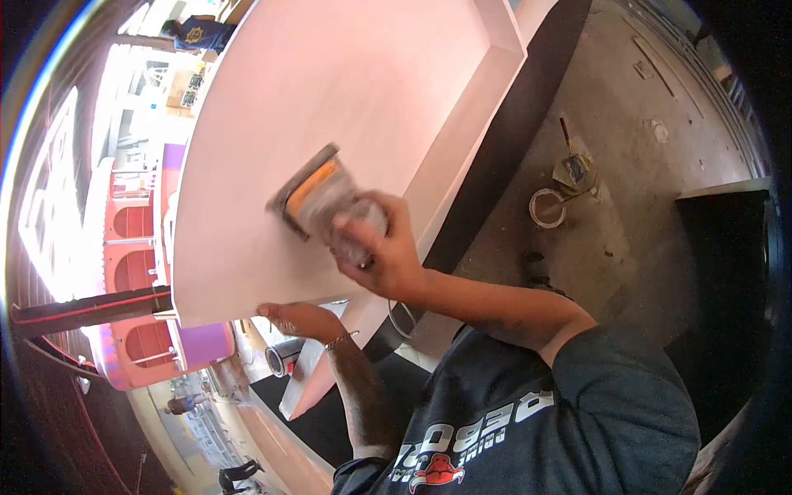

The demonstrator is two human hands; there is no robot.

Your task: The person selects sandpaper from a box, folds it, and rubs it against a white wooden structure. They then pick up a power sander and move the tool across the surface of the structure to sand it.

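Observation:
A large pale pink panel [247, 165] with a raised rim fills the middle of the view, tilted in the picture. Gripped in my right hand [388, 247] is a sander [318, 194] with a grey body, an orange band and a flat dark base. Its base lies against the panel's face, and motion blurs it. My left hand [301, 320] holds the panel's lower edge, with a bracelet at the wrist; some of its fingers are hidden there.
On the concrete floor at the right stand a round tub [547, 208] and a flat-bladed tool [571, 171]. A can [285, 356] is below the panel. Pink arched pieces [132, 272] and a dark beam [91, 313] are at the left. Another person [198, 33] is at the upper left.

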